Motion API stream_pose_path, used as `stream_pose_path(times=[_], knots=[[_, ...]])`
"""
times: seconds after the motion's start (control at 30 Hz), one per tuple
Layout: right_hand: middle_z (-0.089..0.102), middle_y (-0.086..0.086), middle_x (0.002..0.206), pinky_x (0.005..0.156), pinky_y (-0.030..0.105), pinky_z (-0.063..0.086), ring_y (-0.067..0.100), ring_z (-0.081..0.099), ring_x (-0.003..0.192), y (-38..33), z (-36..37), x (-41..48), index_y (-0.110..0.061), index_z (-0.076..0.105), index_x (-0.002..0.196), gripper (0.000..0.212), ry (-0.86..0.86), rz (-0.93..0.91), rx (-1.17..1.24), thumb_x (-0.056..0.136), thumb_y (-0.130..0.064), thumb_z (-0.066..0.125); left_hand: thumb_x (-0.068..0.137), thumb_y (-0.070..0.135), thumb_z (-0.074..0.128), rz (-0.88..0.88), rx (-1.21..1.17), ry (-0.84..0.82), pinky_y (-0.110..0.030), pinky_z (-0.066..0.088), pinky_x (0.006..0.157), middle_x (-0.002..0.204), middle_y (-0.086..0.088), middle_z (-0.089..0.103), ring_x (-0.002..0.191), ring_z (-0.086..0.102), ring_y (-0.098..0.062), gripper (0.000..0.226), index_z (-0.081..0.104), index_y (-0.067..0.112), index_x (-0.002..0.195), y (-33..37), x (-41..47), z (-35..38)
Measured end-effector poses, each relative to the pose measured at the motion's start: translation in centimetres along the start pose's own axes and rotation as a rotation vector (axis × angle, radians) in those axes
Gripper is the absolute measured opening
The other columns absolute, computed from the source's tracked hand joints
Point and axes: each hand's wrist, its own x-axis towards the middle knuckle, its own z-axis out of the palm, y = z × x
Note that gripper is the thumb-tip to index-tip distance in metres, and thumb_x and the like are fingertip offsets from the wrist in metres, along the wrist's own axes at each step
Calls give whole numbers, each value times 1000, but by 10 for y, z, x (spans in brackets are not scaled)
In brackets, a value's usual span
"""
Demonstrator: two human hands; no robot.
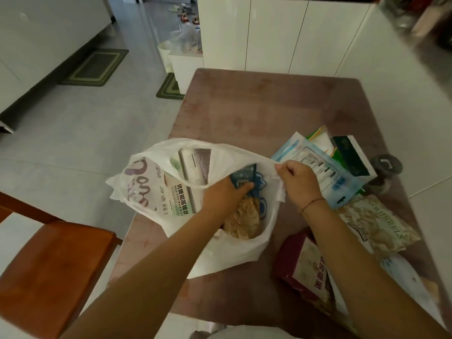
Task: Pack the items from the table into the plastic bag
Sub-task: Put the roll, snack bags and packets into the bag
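Note:
A white plastic bag (234, 253) lies open on the table (256, 111). My left hand (225, 194) reaches into its mouth and grips a dark blue packet (244, 178) there. Below that packet sits a see-through pack of tan snacks (244, 221). A long box of foil (193, 172) is in the bag's left side. My right hand (299, 183) pinches the bag's right rim and holds it up. Right of the bag lie a light blue pouch (325, 174), a squirrel-print snack bag (376, 228) and a red nut pouch (305, 270).
A dark green and white pack (352, 155) and a grey-lidded jar (384, 172) sit at the table's right side. A wooden chair (49, 270) stands at the lower left. White cabinets (269, 35) are behind the table. Floor mats (95, 67) lie on the tiles.

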Motion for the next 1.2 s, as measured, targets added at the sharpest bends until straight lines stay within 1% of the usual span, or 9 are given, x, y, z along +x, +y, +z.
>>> stream_pose_path(times=[0.23, 0.4, 0.53, 0.7, 0.83, 0.93, 1.03, 1.1, 1.2], knots=[[39, 11, 61, 59, 32, 36, 21, 37, 58, 5, -3, 1, -3, 51, 63, 38, -48, 102, 75, 92, -28, 55, 80, 48, 66, 120, -40, 38, -39, 33, 111, 144, -5, 41, 134, 36, -24, 77, 33, 18, 142, -4, -10, 16], [42, 13, 66, 61, 31, 36, 21, 38, 62, 8, 1, -2, 0, 53, 68, 40, -87, 106, 89, 92, -32, 53, 80, 68, 37, 221, 32, 143, -44, 27, 115, 151, -5, 29, 140, 26, -23, 86, 20, 17, 147, -2, -23, 17], [41, 14, 63, 58, 29, 35, 20, 38, 59, 7, 2, -1, 13, 51, 70, 49, -38, 70, 73, 93, -31, 53, 92, 40, 51, 253, 18, 35, -40, 19, 119, 158, -2, 15, 146, 15, -21, 75, 8, 21, 151, -4, -28, 21], [33, 5, 54, 52, 28, 27, 15, 30, 53, 4, -2, 5, -4, 46, 60, 40, 12, 13, 29, 94, -25, 52, 93, 20, 54, 214, -35, -73, -41, 16, 120, 160, 4, 10, 148, 8, -23, 73, 10, 28, 150, -13, -33, 37], [31, 5, 55, 53, 28, 28, 15, 29, 54, 10, -4, 3, -7, 42, 58, 41, -15, 29, 34, 93, -25, 53, 94, 38, 49, 181, -11, -71, -43, 19, 119, 160, 2, 11, 147, 13, -21, 70, 10, 26, 151, -2, -36, 29], [43, 8, 61, 59, 27, 37, 18, 40, 60, 10, -7, 5, -2, 51, 64, 39, -60, 56, 57, 92, -29, 55, 92, 49, 47, 276, -2, 38, -39, 32, 111, 147, -2, 40, 135, 37, -19, 60, 35, 20, 143, 8, -44, -7], [57, 2, 85, 67, 18, 43, 13, 52, 77, 6, -6, 7, -10, 62, 97, 26, -77, 21, 51, 87, -34, 61, 81, 30, 70, 530, 362, 421, -44, 47, 95, 120, -8, 57, 112, 50, -24, 39, 58, 15, 116, 2, -40, -46], [55, -1, 100, 72, 14, 42, 11, 52, 89, -5, -2, 11, -14, 58, 114, 38, -99, -62, -17, 84, -37, 64, 71, 33, 77, 527, 587, 592, -50, 38, 99, 126, -14, 52, 118, 42, -29, 60, 53, 13, 122, -5, -23, -67], [55, -1, 105, 80, 27, 47, 15, 54, 94, -27, 11, 26, -16, 56, 119, 51, -242, -154, -173, 79, -47, 66, 71, 47, 73, 396, 741, 576, -54, 6, 114, 154, -19, 25, 144, 18, -36, 99, 18, 16, 147, -4, 12, -100]])
